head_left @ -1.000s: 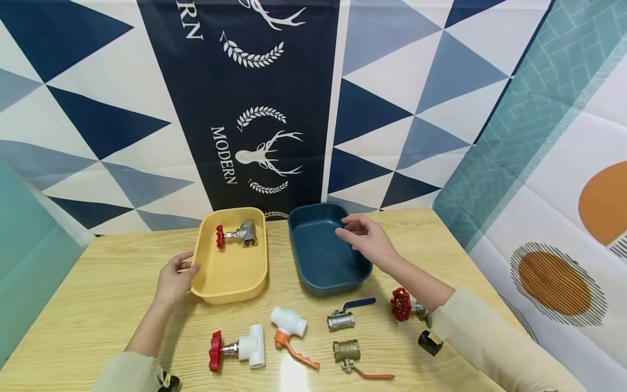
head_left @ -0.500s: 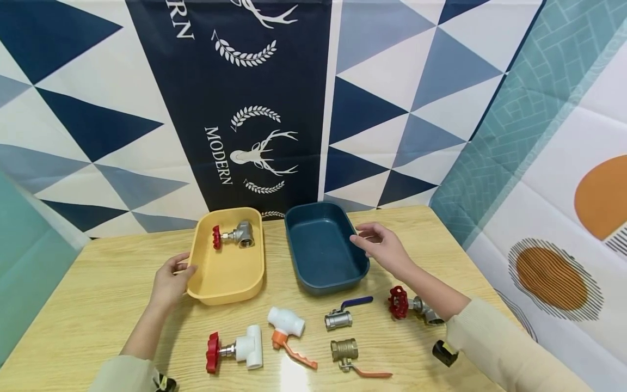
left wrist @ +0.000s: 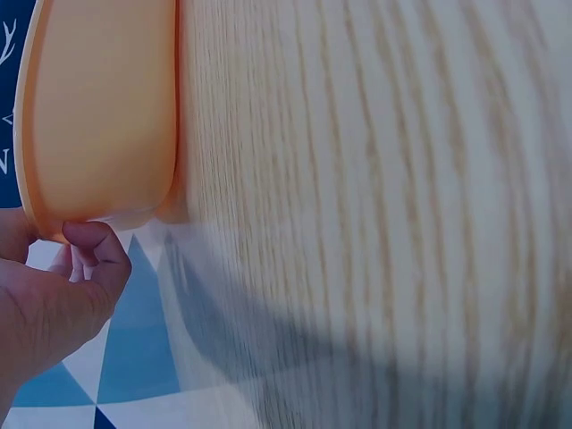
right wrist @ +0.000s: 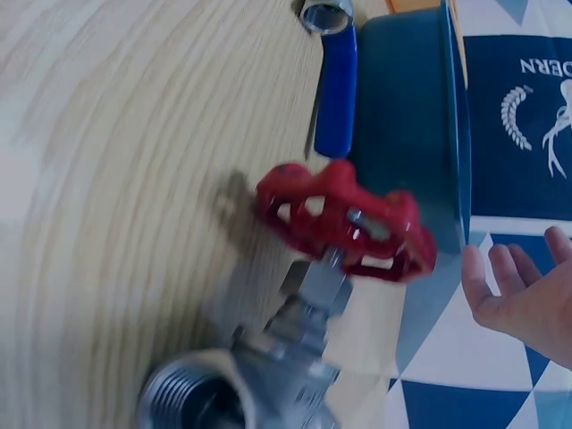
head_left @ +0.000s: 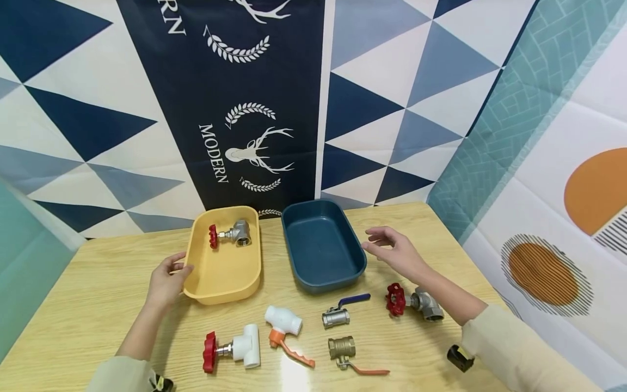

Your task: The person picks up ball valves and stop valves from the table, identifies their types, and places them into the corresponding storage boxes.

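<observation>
My left hand (head_left: 166, 277) pinches the left rim of a yellow plastic tray (head_left: 222, 277), thumb over the edge and fingers outside. Inside that tray, near the back, lies a steel gate valve (head_left: 240, 233) with a red handwheel. My right hand (head_left: 394, 251) is just right of the dark blue tray (head_left: 323, 250), fingers loosely bent and holding nothing. Beneath the right forearm, another steel valve (head_left: 426, 305) with a red handwheel lies on the table; its red handwheel (right wrist: 344, 219) looms large in the right wrist view.
In front of the trays lie a white tee valve (head_left: 245, 347) with a red knob, a white ball valve (head_left: 284, 320) with an orange lever, a small steel ball valve (head_left: 336, 317) with a blue lever, and a brass ball valve (head_left: 342, 347). A patterned backdrop (head_left: 372, 125) stands behind the table.
My right hand has moved rightward, from over the blue tray to beyond its right side. The left hand stays on the yellow tray. The whole head view has shifted slightly.
</observation>
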`<action>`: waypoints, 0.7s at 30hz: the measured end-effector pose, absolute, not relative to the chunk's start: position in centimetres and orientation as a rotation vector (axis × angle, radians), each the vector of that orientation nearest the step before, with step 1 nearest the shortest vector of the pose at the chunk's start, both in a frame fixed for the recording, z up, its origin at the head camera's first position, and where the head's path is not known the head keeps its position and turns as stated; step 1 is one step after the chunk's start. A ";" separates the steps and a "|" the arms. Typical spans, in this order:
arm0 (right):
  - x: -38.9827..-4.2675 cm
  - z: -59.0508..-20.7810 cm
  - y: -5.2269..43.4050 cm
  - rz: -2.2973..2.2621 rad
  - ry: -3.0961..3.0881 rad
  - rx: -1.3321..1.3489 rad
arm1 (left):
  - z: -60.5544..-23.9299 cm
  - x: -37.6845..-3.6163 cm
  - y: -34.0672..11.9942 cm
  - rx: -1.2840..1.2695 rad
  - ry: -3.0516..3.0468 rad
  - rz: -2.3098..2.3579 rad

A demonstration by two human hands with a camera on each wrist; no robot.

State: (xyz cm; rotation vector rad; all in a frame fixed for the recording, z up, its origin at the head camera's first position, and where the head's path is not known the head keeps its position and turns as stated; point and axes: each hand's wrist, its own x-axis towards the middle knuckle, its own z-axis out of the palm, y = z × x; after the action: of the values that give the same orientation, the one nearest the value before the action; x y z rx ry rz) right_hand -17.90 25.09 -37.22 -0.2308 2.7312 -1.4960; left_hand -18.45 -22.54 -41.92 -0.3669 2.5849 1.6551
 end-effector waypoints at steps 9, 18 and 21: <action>-16.9 -37.6 27.9 -1.427 2.754 -0.279 | -41.7 -18.4 -22.5 -0.381 2.587 1.644; -15.8 -38.2 30.6 -1.366 2.751 -0.314 | -41.8 -18.4 -22.5 -0.377 2.594 1.643; -15.5 -38.4 31.3 -1.327 2.759 -0.341 | -41.8 -18.5 -22.5 -0.372 2.595 1.646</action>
State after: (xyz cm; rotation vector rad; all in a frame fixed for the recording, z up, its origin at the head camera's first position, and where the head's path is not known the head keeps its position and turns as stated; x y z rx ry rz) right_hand -15.52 31.30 -38.35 -0.3415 2.7593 -1.3270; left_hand -18.46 -22.53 -41.80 -0.3725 2.5951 1.6461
